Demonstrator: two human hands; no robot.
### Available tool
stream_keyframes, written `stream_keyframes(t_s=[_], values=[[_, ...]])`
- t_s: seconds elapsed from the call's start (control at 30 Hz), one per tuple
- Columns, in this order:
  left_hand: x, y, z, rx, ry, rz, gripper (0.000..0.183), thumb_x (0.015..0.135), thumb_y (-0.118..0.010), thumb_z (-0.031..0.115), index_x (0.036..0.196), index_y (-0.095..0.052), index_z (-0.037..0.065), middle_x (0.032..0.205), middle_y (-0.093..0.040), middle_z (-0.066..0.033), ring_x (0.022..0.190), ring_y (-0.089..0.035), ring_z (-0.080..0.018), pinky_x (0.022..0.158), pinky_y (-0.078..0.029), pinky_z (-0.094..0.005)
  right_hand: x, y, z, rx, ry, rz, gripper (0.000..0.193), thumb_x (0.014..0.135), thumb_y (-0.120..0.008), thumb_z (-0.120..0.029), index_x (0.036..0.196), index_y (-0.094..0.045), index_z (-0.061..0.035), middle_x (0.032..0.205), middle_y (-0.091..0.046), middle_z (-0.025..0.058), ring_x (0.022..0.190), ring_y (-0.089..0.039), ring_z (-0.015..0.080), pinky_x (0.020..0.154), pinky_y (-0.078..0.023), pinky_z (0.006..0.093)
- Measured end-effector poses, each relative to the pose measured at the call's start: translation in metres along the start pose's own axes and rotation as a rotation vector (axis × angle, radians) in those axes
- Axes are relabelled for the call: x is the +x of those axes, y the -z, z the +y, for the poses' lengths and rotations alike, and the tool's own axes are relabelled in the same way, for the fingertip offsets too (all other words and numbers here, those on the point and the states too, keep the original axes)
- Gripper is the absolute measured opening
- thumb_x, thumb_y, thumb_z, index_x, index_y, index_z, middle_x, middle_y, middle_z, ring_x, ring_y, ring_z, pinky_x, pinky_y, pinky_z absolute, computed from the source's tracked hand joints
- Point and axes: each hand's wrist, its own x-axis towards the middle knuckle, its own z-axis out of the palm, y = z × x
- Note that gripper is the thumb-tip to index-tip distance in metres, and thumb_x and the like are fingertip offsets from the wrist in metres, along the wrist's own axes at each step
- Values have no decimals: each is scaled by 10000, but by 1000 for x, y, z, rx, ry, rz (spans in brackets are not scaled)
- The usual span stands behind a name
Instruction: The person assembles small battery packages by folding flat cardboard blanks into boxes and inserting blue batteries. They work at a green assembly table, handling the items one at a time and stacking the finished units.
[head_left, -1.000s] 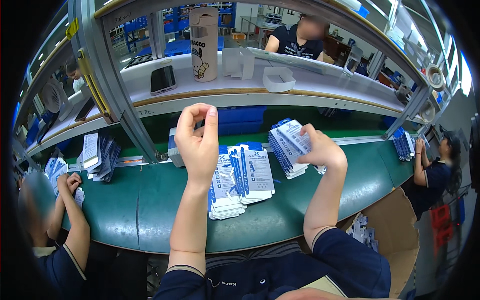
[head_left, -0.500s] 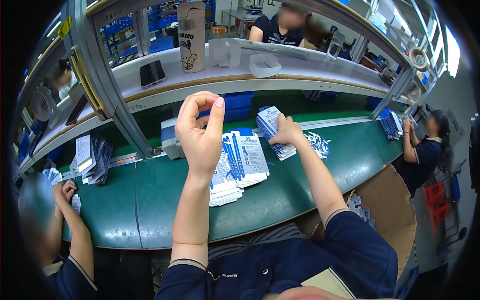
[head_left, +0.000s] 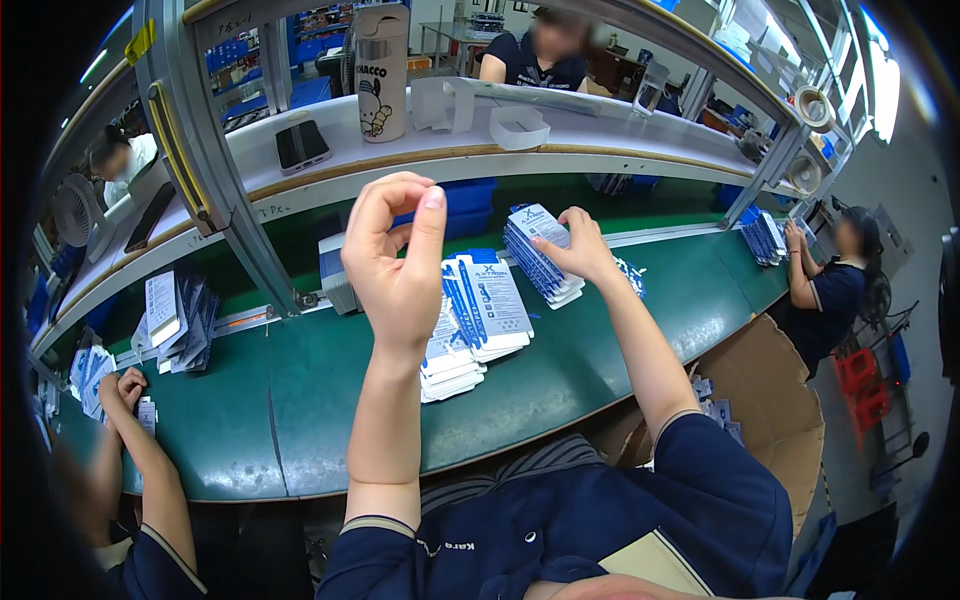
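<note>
My left hand (head_left: 395,255) is raised in front of the shelf, above the near cartons, fingers curled and thumb tip close to the index finger. Anything pinched there is hidden. A leaning stack of flat blue-and-white cartons (head_left: 532,262) stands on the green table. My right hand (head_left: 582,248) grips the right side of this stack, thumb across the top carton and fingers beyond its edge. Left of it lies a second pile of white cardboard cartons (head_left: 503,305) with blue strips, partly behind my left wrist.
Small white scraps (head_left: 632,277) lie beyond my right forearm. Behind my hands are a blue bin (head_left: 465,215) and a shelf (head_left: 350,160) with a tumbler (head_left: 382,75) and a phone (head_left: 302,147). Co-workers sit left, right and opposite. An open cardboard box (head_left: 765,400) stands at my right.
My right hand has moved farther up along the stack, its thumb now nearer the far end. My left hand keeps its curled pose. The whole view has shifted slightly.
</note>
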Motion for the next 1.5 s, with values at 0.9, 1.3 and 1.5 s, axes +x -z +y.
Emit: stream_keyframes(t_s=[0.9,1.3,1.5], values=[[2,6,11,-77,-97,162,92,926,-529,47,938,-604,-5,1044,-607,-105,787,-605,-113,677,-507,-243,-70,-59,38,158,78,312,769,559,-848,-192,1246,-503,-221,1422,-244,234,1049,-573,429,853,-523,435],[2,4,5,-119,-85,173,73,921,-534,27,927,-593,-16,1041,-596,-127,776,-602,-122,670,-508,-248,-127,42,90,-165,268,552,705,560,-814,-144,1216,-565,-212,1410,-289,228,1266,-409,440,975,-449,483],[4,15,3,-55,-87,180,126,936,-517,50,968,-616,-20,1048,-625,-114,829,-626,-143,707,-519,-266,-205,139,191,-472,-169,995,712,615,-799,-194,1266,-513,-193,1408,-266,234,1292,-336,455,1046,-357,506]])
